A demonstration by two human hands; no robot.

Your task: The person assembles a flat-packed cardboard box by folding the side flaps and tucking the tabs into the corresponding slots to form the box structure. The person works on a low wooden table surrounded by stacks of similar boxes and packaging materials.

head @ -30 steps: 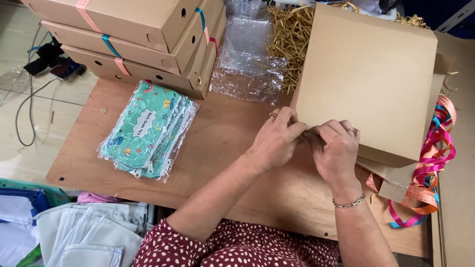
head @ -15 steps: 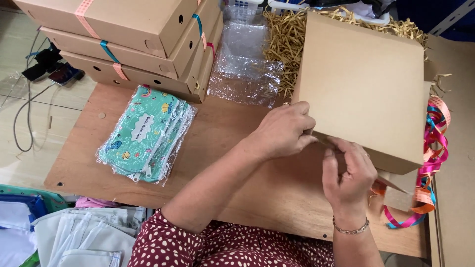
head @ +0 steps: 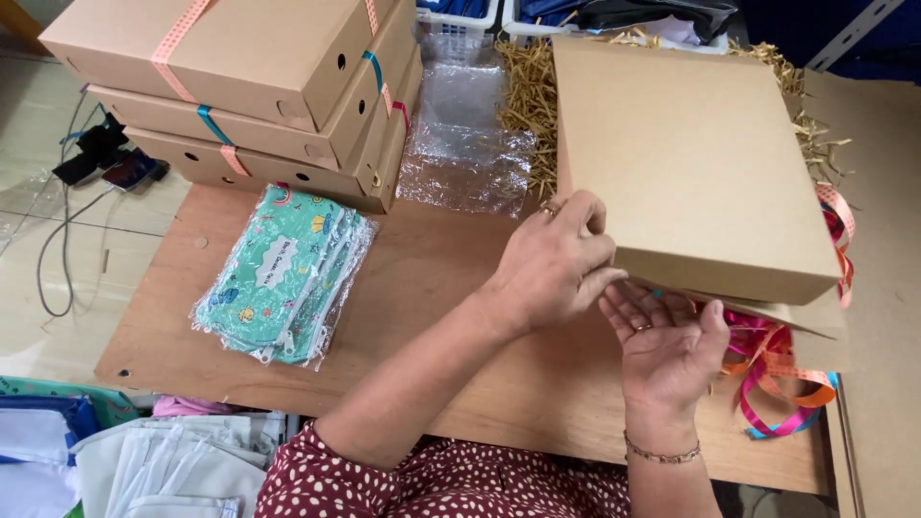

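A flat brown cardboard box (head: 691, 163) is tilted up at the right of the wooden table (head: 451, 278). My left hand (head: 556, 264) grips the box's near left corner, fingers curled over its edge. Beneath the box's front edge my right hand (head: 667, 341) is held palm up with fingers apart, touching the underside near a loose cardboard flap (head: 796, 317). A bracelet sits on that wrist.
A stack of three ribbon-tied cardboard boxes (head: 249, 86) stands at the back left. Plastic-wrapped teal patterned pouches (head: 283, 273) lie on the table's left. Clear plastic sheeting (head: 465, 144), straw-coloured paper shred (head: 532, 91), and coloured ribbons (head: 777, 369) lie around the box. Folded cloth (head: 144, 470) is at the lower left.
The box has been lifted and tilted higher. My right hand left its front edge, dropped lower and turned palm up under it; my left hand stayed at the corner.
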